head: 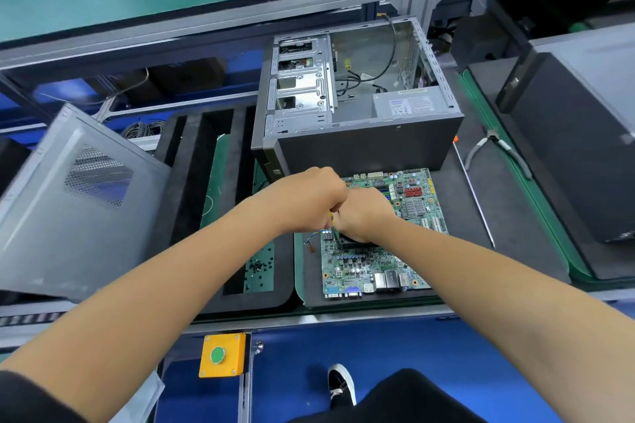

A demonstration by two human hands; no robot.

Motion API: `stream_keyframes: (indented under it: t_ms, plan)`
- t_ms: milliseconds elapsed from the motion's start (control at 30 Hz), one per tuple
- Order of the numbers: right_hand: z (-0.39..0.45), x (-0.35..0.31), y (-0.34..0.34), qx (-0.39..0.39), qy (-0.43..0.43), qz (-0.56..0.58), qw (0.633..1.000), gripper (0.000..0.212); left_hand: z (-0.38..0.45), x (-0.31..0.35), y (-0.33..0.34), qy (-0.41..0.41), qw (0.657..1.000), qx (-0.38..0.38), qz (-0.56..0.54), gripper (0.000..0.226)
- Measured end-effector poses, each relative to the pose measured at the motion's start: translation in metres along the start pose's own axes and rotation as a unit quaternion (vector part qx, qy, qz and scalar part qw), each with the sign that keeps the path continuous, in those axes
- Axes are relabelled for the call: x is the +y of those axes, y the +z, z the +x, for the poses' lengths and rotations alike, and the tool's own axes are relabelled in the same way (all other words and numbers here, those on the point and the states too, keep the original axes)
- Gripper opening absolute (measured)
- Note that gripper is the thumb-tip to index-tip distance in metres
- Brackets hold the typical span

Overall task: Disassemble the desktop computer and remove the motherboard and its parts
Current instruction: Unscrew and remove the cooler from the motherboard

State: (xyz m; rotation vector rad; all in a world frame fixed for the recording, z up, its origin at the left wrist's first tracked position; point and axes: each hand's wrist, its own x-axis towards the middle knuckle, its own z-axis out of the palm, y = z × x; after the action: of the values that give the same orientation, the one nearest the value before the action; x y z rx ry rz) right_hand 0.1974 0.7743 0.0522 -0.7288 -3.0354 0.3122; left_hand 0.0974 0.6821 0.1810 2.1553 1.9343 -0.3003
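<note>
The green motherboard [372, 266] lies flat on a black foam mat [460, 203], just in front of the opened grey computer case [360, 144]. Both my hands meet over the board's middle. My left hand [307, 197] is curled in a fist around a thin yellow-handled tool [330, 218] that points down. My right hand [366, 213] grips the black CPU cooler [357, 245], hiding most of it. The cooler's thin fan wires [311, 244] trail off the board's left edge. The case holds a drive cage [302, 86], loose cables and a power supply [409, 105].
A removed grey side panel [79, 203] leans at the left. A black slotted foam tray [206, 182] holds loose black screws [257, 266]. Pliers [494, 148] and a long screwdriver [474, 192] lie on the right. Another dark case [577, 154] stands far right. A yellow button box [223, 355] hangs below the bench edge.
</note>
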Motion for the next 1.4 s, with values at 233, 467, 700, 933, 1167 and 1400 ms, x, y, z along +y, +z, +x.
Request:
stream_keyframes:
  t_ms: [233, 467, 700, 933, 1167, 1400]
  plan:
    - [0.001, 0.0, -0.003, -0.028, -0.013, -0.019, 0.999, 0.027, 0.006, 0.004, -0.002, -0.073, 0.996, 0.03, -0.032, 0.044]
    - [-0.002, -0.003, -0.01, -0.044, 0.005, -0.031, 0.999, 0.029, 0.013, 0.025, -0.002, -0.151, 0.988, 0.012, -0.006, 0.025]
    - [-0.004, -0.006, -0.012, -0.031, -0.008, -0.023, 0.999, 0.031, 0.002, 0.005, 0.001, -0.028, 0.999, 0.03, -0.002, 0.021]
    - [-0.005, -0.005, -0.016, -0.053, 0.001, -0.017, 0.998, 0.031, -0.003, 0.003, 0.003, 0.034, 0.994, 0.001, -0.1, 0.022]
    - [-0.004, -0.006, -0.013, -0.032, 0.011, -0.003, 0.999, 0.028, -0.003, -0.001, -0.006, 0.06, 0.997, -0.037, 0.038, 0.022]
    - [-0.004, -0.005, -0.014, -0.044, 0.004, -0.02, 0.999, 0.033, 0.006, 0.005, -0.004, 0.061, 0.994, -0.004, 0.091, 0.015]
